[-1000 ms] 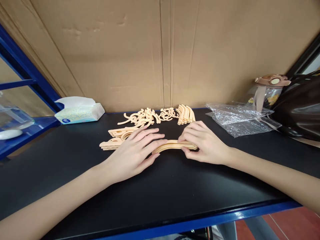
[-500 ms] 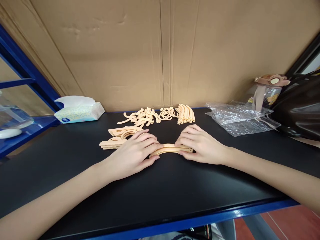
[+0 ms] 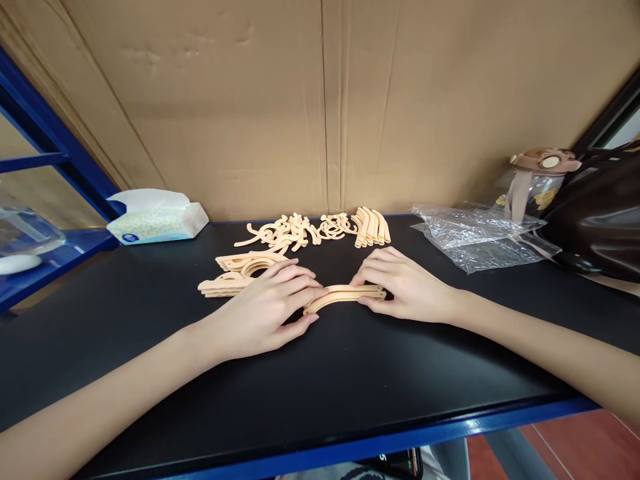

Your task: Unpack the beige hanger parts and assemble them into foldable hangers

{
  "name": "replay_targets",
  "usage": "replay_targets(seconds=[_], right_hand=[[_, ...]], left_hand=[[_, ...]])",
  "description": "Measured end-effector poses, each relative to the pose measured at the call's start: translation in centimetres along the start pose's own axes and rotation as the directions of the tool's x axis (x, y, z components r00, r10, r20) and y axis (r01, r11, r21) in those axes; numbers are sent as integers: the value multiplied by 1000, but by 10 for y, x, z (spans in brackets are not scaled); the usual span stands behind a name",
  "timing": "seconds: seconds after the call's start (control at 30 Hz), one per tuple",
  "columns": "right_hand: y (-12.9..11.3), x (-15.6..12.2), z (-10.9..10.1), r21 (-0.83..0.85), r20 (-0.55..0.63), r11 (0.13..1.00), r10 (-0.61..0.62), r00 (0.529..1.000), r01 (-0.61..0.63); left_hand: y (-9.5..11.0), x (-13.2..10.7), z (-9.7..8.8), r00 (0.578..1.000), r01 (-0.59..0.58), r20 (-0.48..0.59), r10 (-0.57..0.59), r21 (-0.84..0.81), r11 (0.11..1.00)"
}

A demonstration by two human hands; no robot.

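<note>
A small stack of curved peach-coloured plastic pieces (image 3: 345, 295) lies on the black tabletop (image 3: 320, 380) between my hands. My left hand (image 3: 267, 310) grips its left end, fingers curled over the top and thumb below. At the right end, my right hand (image 3: 403, 287) pinches the stack between fingers and thumb. Just behind my left hand lies a flat pile of wider peach pieces (image 3: 235, 273). Farther back are loose curly peach pieces (image 3: 293, 233) and a neat bundle of curved strips (image 3: 371, 228).
A tissue pack (image 3: 157, 221) sits at the back left by the blue frame (image 3: 45, 133). Clear plastic bags (image 3: 475, 240), a lidded cup (image 3: 537, 179) and a dark bag (image 3: 600, 213) are at the right. Cardboard (image 3: 320, 100) walls the back.
My left fingers, stretched flat over the stack a second ago, have curled in around its left end. My right hand shifted slightly left. The stack stays on the table.
</note>
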State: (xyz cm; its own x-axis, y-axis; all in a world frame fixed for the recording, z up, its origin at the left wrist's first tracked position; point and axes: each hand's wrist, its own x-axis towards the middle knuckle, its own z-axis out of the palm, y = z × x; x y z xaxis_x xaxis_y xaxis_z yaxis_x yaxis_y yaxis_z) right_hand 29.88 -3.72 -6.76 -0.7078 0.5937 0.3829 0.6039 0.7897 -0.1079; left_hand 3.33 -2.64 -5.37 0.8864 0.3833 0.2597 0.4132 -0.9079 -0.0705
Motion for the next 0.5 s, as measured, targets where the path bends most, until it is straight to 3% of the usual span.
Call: replay_targets(seconds=[0.5], right_hand=[[3, -1, -2, 11, 31, 1000, 7, 1000, -7]], left_hand=[[0, -1, 0, 1000, -5, 6, 5, 52, 999]])
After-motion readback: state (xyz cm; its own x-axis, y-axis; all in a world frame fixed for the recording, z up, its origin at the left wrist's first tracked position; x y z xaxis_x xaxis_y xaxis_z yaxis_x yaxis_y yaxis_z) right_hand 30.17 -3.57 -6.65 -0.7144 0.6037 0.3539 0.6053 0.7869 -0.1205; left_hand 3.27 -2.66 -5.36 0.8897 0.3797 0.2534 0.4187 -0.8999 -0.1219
